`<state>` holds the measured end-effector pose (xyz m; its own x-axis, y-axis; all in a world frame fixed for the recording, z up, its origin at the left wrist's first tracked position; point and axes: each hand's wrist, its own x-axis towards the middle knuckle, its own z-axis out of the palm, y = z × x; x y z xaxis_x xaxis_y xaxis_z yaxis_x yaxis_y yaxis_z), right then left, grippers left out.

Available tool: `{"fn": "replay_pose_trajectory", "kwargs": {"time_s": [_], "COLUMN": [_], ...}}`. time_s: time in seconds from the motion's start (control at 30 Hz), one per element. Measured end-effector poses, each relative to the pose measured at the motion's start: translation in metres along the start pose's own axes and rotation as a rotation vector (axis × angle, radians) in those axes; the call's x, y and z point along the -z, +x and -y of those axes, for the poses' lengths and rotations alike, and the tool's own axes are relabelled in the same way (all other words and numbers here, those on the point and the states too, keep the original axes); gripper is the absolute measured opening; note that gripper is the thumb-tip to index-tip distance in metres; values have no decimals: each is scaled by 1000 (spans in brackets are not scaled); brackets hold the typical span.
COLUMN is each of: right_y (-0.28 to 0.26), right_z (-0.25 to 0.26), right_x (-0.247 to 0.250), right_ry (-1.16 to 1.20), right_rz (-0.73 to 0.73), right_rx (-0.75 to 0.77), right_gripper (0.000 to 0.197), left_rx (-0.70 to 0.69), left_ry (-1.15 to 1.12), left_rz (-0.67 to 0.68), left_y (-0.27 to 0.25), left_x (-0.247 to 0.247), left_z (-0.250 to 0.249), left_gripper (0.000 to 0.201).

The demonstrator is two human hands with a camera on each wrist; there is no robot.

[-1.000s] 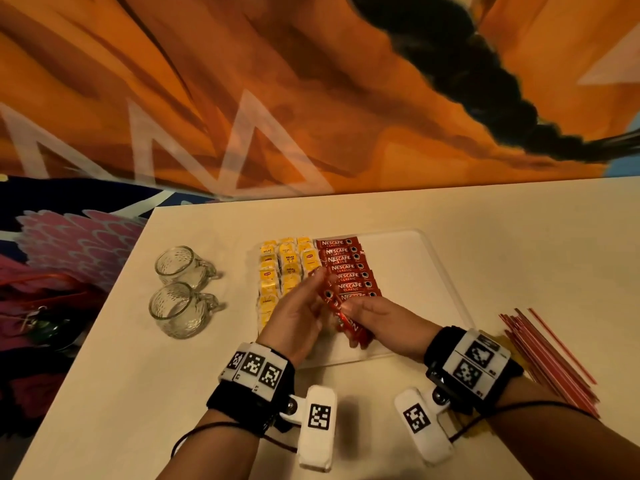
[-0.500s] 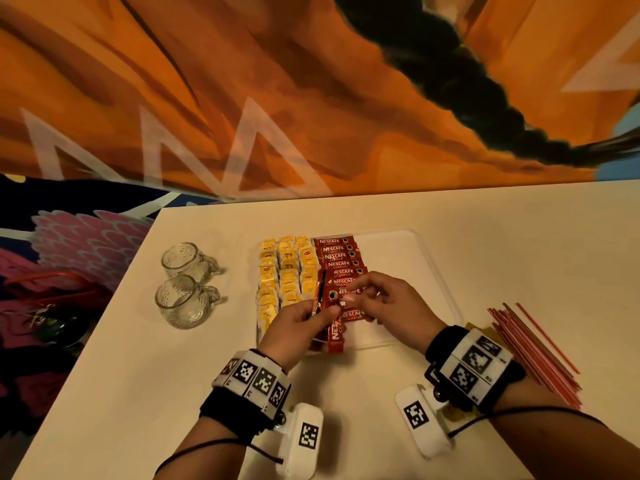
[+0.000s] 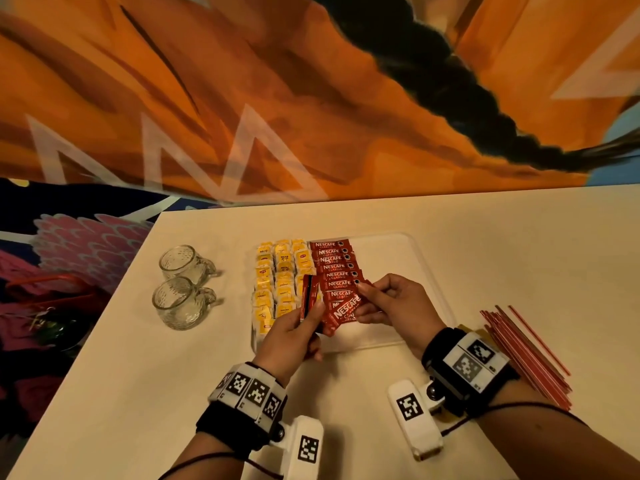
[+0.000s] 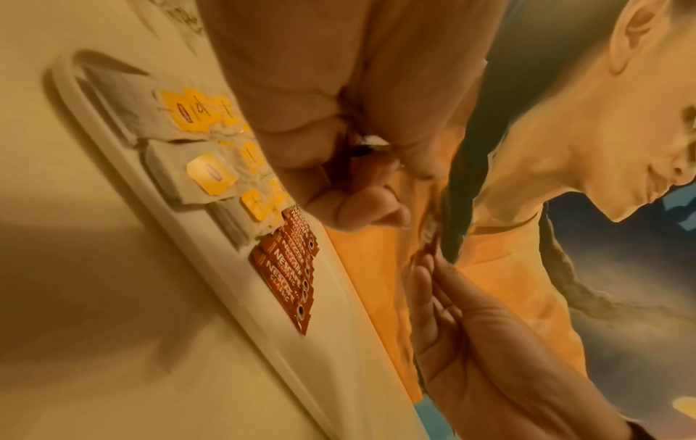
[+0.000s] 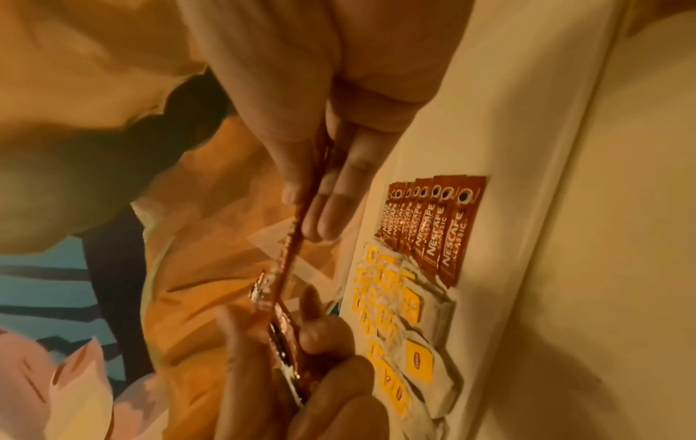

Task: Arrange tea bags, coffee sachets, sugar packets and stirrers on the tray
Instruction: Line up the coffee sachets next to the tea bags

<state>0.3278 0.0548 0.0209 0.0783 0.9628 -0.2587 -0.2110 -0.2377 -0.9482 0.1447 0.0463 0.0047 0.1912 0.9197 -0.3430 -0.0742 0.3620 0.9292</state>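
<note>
Since half a second ago the right hand (image 3: 394, 303) has drawn one red coffee sachet (image 3: 344, 310) out from the left hand's bundle, and that sachet now slants between the two hands over the near part of the tray (image 3: 429, 271). Right grip: thumb and fingertips pinch the sachet's far end, as the right wrist view also shows. Left grip: the left hand (image 3: 294, 336) has its fingers curled round a small upright bundle of sachets (image 3: 308, 296), seen edge-on, held just above the tea bags (image 3: 277, 282). On the tray, the tea bags with yellow tags lie in three columns on the left side, and a column of overlapping Nescafe sachets (image 3: 334, 268) lies flat just to their right; the tray's right part shows bare white. Red stirrers (image 3: 526, 348) lie in a loose pile on the desk (image 3: 519, 237), to the right of the tray and beside the right wrist. Two glass mugs (image 3: 181, 285) stand on the desk left of the tray, one behind the other, handles pointing right.
</note>
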Motion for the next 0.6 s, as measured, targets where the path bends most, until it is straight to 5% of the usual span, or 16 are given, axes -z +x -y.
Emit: {"fn": "replay_pose_trajectory", "kwargs": {"time_s": [0.1,0.3,0.47,0.6], "right_y": [-2,-5,-2,1], "right_z": [-2,-14,-22,-20], "right_x": [-1,2,10,26], "right_ry": [23,59,3,-351], "right_rz": [-9,93,238,209], "right_rx": [-14,-150,-268,-224], "right_gripper": [17,13,8,10], "left_rx": [-40,-112,-239,-129], "left_ry": [-1,155,605,769], "left_rz": [9,-121,-242,-132], "left_y": [-1,6,10,13], "left_x": [-3,5,9,23], "left_z": [-2,-2,-15,-6], "left_gripper": [41,21,30,35]}}
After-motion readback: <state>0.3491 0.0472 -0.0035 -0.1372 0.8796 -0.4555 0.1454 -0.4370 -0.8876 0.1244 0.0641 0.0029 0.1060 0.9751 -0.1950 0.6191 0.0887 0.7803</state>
